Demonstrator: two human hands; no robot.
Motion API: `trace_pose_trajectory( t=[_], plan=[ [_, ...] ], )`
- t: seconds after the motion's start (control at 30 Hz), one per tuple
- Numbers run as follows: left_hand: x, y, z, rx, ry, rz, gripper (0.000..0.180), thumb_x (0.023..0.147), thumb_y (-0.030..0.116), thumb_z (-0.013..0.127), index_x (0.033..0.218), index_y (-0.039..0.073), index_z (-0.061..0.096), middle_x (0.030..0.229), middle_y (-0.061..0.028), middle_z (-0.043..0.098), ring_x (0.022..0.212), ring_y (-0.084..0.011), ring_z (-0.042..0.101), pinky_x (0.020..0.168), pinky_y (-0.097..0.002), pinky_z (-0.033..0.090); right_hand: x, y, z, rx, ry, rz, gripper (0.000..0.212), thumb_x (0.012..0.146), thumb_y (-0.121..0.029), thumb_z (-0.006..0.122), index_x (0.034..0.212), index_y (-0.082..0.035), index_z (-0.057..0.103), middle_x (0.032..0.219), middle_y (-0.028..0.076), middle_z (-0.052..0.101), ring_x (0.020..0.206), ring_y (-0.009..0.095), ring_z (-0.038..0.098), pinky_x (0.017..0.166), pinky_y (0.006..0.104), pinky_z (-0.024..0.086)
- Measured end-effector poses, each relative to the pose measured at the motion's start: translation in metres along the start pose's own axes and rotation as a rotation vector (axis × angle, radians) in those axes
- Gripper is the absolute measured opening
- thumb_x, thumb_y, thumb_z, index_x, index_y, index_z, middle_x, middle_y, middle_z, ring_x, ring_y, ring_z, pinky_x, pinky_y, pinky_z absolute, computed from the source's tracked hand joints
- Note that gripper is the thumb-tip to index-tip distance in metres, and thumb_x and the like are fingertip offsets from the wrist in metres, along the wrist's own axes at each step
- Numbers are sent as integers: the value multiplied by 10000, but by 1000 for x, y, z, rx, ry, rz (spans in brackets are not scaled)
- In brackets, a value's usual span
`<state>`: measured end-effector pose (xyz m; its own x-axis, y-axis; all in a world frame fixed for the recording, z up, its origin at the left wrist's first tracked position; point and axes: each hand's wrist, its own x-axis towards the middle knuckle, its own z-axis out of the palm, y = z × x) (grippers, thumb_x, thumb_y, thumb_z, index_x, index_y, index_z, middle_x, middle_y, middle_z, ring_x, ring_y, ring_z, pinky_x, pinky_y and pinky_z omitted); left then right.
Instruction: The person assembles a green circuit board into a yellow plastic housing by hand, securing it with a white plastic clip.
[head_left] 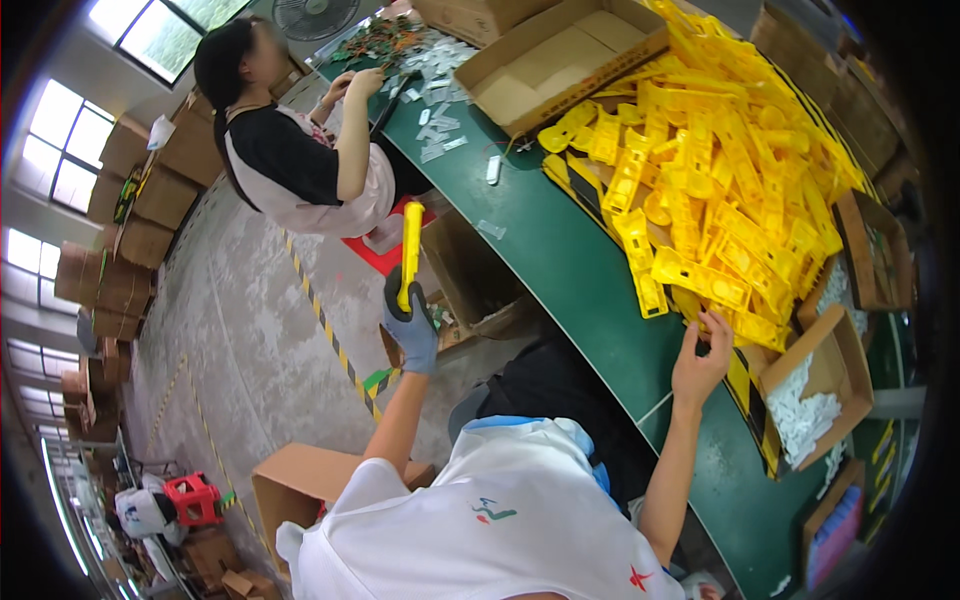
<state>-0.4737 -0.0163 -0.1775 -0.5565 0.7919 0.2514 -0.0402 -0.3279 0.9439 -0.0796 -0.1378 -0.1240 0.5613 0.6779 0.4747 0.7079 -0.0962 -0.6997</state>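
Note:
My left hand [412, 335], in a grey glove with dark fingers, is closed around the lower end of a long yellow plastic housing [411, 243]. It holds the housing upright, off to the left of the green table. My bare right hand [703, 365] is at the near edge of a big heap of yellow plastic housings [700, 200] on the table. Its fingers are curled toward the thumb, with something small and dark between them that I cannot make out.
The green table [560, 290] runs diagonally, with an empty-looking cardboard tray [560, 65] and small clear pieces [440, 125] farther along. A carton of white parts [805, 415] stands at right. Open cartons [470, 270] sit below the edge. A co-worker [300, 150] works at far left.

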Motion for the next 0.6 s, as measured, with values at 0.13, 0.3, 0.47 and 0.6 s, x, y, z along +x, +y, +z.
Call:
trace_pose_trajectory(
  t=[0.13, 0.3, 0.47, 0.6],
  plan=[
    [11, -19, -11, 1200, -544, 60, 508, 883, 211, 671, 1328, 24, 511, 1224, -207, 619, 1081, -391, 619, 898, -401, 506, -3, 6, 0, 26, 20, 45, 141, 895, -35, 637, 1025, 10, 663, 1131, 143, 619, 946, 253, 614, 770, 314, 514],
    [51, -48, 41, 314, -370, -159, 529, 906, 323, 646, 1313, 16, 506, 1203, -206, 612, 1056, -367, 616, 934, -442, 481, -6, 6, -3, -17, 25, 36, 120, 902, -21, 627, 1009, 18, 666, 1119, 149, 622, 909, 240, 619, 724, 300, 522],
    [81, 15, 140, 689, -421, 412, 517, 866, 364, 672, 1238, 21, 567, 1193, -175, 606, 1110, -330, 578, 978, -475, 431, -5, 7, -2, -31, 100, 6, 116, 891, -17, 634, 998, 12, 667, 1077, 140, 643, 846, 242, 624, 702, 295, 517],
    [112, -15, 174, 1369, -595, 613, 445, 772, 365, 731, 1081, 55, 651, 1062, -163, 641, 1051, -323, 584, 955, -445, 442, -4, -3, -2, -8, 110, -41, 116, 864, -10, 651, 978, -1, 675, 1014, 133, 663, 777, 224, 621, 669, 288, 501]
  ],
)
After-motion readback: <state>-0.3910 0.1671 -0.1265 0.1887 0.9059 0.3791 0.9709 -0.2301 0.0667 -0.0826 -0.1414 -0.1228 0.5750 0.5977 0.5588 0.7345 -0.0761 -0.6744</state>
